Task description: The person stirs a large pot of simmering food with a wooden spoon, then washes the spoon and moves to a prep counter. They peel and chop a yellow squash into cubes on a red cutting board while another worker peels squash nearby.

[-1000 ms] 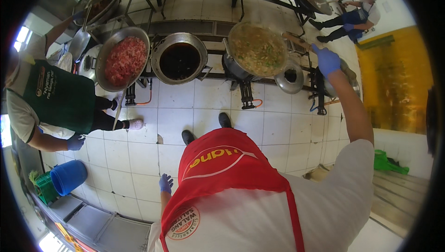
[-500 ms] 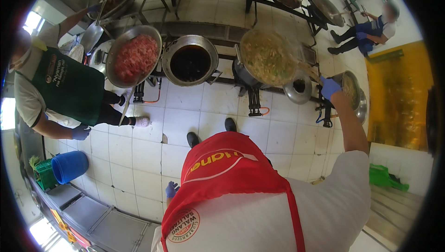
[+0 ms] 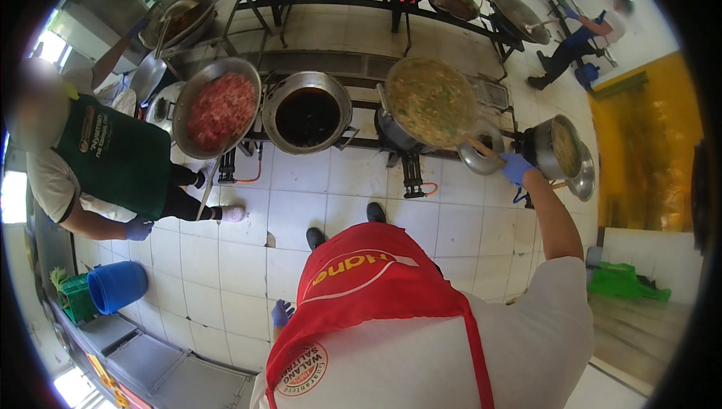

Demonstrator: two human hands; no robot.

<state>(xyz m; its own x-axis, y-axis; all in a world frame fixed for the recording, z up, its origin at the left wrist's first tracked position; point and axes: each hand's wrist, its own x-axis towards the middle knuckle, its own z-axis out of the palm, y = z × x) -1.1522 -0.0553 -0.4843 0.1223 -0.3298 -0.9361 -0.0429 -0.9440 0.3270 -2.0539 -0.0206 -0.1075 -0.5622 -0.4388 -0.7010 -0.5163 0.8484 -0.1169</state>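
Observation:
My gloved right hand (image 3: 516,169) is closed around a long wooden handle (image 3: 485,151), its arm stretched out to the right. The handle slants into a large pot (image 3: 386,102) of stew (image 3: 430,97) with green and pale pieces; its far end is hidden there. A round metal lid (image 3: 475,158) lies below the handle, beside the pot. My gloved left hand (image 3: 282,313) hangs low at my left side, beside my red apron (image 3: 368,273). Its fingers are apart and it holds nothing.
Left of the stew stand a wok (image 3: 307,81) of dark liquid and a pan of raw meat (image 3: 219,108). A co-worker in a green apron (image 3: 113,142) stands at left. Another pot (image 3: 553,145) is at right. A blue bin (image 3: 118,287) stands behind the co-worker.
My right hand has moved left and closer to me, swinging the wooden handle in the stew. The left hand's fingers have spread slightly. The far-right co-worker has raised an arm.

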